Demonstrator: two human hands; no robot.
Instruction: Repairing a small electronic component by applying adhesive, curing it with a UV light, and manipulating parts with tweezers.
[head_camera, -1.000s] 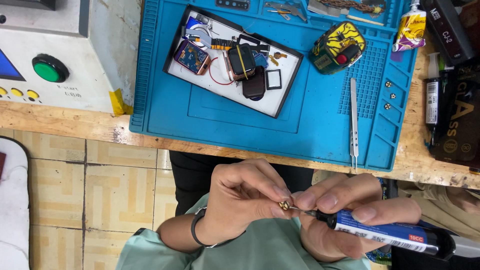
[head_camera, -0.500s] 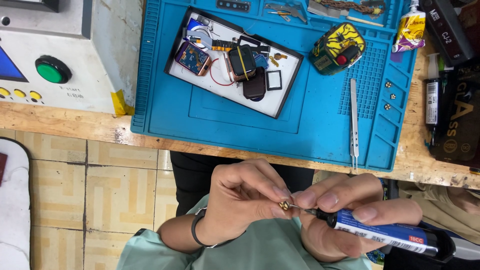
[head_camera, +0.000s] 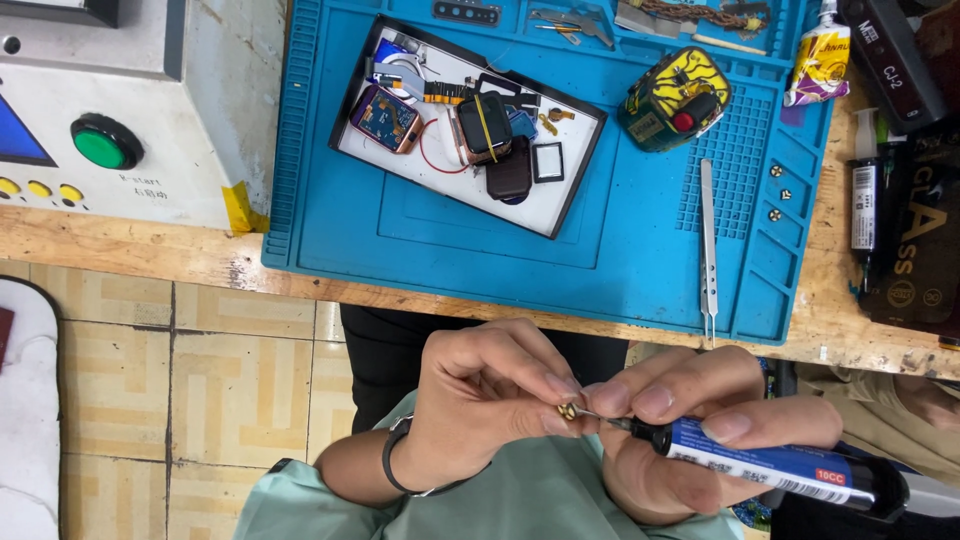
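A small brass part (head_camera: 567, 411) is pinched between the closed fingertips of the left hand (head_camera: 480, 400). At its 3 o'clock, a blue glue tube (head_camera: 770, 468) is gripped by the curled right hand (head_camera: 690, 430), nozzle touching the part; a blue mat (head_camera: 620, 250) lies at 12 o'clock.

The small brass part (head_camera: 567, 411) is mostly hidden by fingertips (head_camera: 560, 390), and the tube (head_camera: 770, 467) is partly covered by the right hand (head_camera: 690, 430).

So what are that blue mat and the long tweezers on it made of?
The blue mat looks like soft matte silicone or rubber, judging by its moulded ridges and recessed compartments. The tweezers look like bare brushed steel, silvery with a dull sheen.
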